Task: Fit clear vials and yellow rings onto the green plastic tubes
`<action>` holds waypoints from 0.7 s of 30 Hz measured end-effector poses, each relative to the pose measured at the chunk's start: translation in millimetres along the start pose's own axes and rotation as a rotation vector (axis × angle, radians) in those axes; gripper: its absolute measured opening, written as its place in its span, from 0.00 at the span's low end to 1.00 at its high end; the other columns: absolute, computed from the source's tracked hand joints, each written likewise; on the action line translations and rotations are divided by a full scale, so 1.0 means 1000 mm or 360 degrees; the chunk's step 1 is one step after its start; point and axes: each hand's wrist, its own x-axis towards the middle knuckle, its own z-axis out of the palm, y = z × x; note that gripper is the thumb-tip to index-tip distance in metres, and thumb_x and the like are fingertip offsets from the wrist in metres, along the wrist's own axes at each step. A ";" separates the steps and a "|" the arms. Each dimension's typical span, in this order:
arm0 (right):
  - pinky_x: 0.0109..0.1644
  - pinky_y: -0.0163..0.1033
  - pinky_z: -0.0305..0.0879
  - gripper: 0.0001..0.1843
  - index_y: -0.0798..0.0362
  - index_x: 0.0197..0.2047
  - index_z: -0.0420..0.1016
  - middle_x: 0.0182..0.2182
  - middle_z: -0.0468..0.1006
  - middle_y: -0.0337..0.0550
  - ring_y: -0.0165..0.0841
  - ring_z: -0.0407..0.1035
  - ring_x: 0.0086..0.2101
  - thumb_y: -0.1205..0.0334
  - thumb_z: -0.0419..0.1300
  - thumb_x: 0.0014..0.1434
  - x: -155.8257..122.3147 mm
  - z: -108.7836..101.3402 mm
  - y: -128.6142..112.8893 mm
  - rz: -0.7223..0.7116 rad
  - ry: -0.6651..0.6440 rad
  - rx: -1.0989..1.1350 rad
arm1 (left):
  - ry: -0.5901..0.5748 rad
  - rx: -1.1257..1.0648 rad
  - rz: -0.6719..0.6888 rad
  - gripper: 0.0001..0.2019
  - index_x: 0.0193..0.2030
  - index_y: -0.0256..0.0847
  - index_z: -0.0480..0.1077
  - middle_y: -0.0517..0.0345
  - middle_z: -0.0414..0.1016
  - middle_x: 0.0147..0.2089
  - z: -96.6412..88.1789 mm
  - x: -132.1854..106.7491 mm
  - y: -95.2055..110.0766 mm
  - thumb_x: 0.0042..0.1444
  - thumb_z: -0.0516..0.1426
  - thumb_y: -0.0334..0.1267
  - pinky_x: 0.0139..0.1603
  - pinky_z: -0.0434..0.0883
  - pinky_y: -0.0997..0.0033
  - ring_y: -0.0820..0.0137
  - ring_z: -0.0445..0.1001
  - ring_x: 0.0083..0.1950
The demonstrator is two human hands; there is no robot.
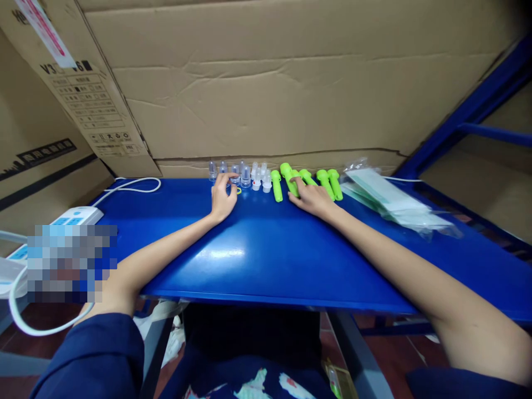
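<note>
On blue table (pixel 257 249), cardboard wall (pixel 266 88) behind; left hand (pixel 222 200) grip narrow, right hand (pixel 311 198) flat.

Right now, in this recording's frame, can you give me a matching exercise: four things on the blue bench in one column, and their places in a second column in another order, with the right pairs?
Things:
1. green plastic pieces
2. clear caps
3. plastic bags
4. power strip

Places:
A. at the bench's far left edge, beside the white cable
B. at the fingertips of the left hand
C. far right of the row, flat on the blue bench
D. under and beside the right hand

Pairs: 1-D, 2-B, 3-C, 4-A
</note>
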 end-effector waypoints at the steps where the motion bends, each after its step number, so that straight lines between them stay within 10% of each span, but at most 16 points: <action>1: 0.44 0.48 0.64 0.30 0.58 0.68 0.56 0.43 0.82 0.58 0.56 0.76 0.46 0.50 0.44 0.71 0.000 0.000 0.000 -0.0013 -0.0007 -0.0010 | -0.0029 0.0112 0.0024 0.13 0.50 0.42 0.71 0.51 0.76 0.52 -0.004 0.000 0.002 0.61 0.54 0.26 0.56 0.69 0.57 0.61 0.76 0.52; 8: 0.43 0.46 0.63 0.29 0.59 0.68 0.57 0.43 0.82 0.58 0.54 0.76 0.46 0.50 0.42 0.72 -0.001 -0.002 -0.004 -0.0015 -0.0037 -0.0092 | -0.0387 0.0690 0.0187 0.09 0.45 0.42 0.74 0.51 0.79 0.51 -0.019 0.005 -0.006 0.63 0.53 0.31 0.60 0.60 0.52 0.56 0.72 0.58; 21: 0.35 0.41 0.54 0.30 0.57 0.65 0.68 0.38 0.83 0.57 0.49 0.76 0.39 0.48 0.42 0.73 -0.002 0.002 -0.009 -0.0055 0.0111 -0.0149 | -0.0539 0.0584 0.0211 0.11 0.43 0.42 0.78 0.44 0.80 0.53 -0.009 0.003 -0.022 0.59 0.55 0.34 0.63 0.57 0.38 0.47 0.72 0.59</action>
